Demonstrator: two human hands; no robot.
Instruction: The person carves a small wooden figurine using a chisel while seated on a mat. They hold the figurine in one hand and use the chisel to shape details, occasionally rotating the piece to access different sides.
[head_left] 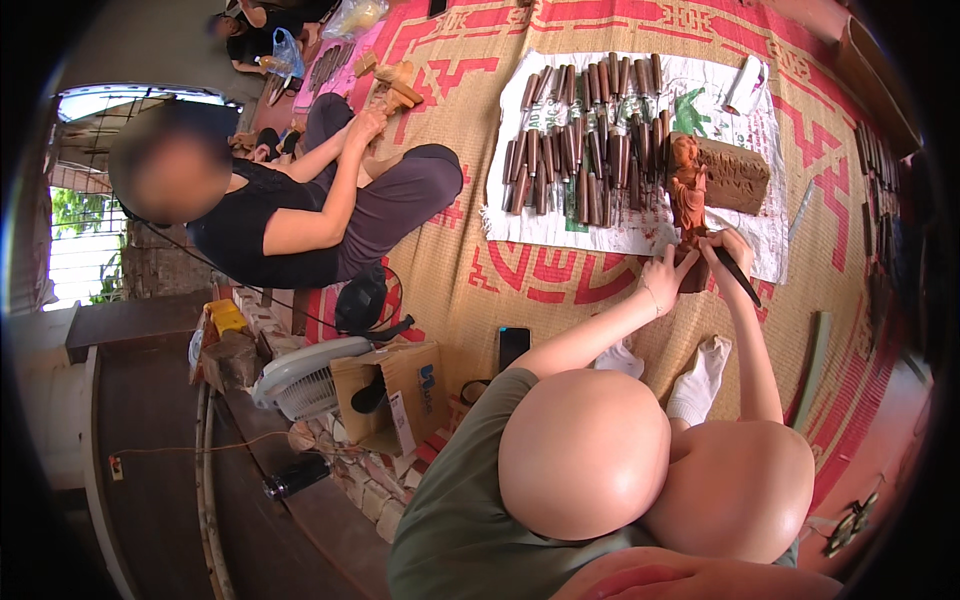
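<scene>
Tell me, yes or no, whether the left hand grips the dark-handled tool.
No, the dark-handled tool is in the right hand, while the left hand is at the carved wooden figurine's base.

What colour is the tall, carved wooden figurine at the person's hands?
The carved wooden figurine is reddish-brown, best seen in the head view.

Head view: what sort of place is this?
Probably a carving workshop: a carved reddish-brown figurine, rows of dark-handled tools on a white sheet, and a co-worker holding a wood-coloured piece.

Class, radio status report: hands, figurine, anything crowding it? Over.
Left hand low at carved figurine. Right hand holds dark-handled tool. Brown block crowding figurine's right.
</scene>
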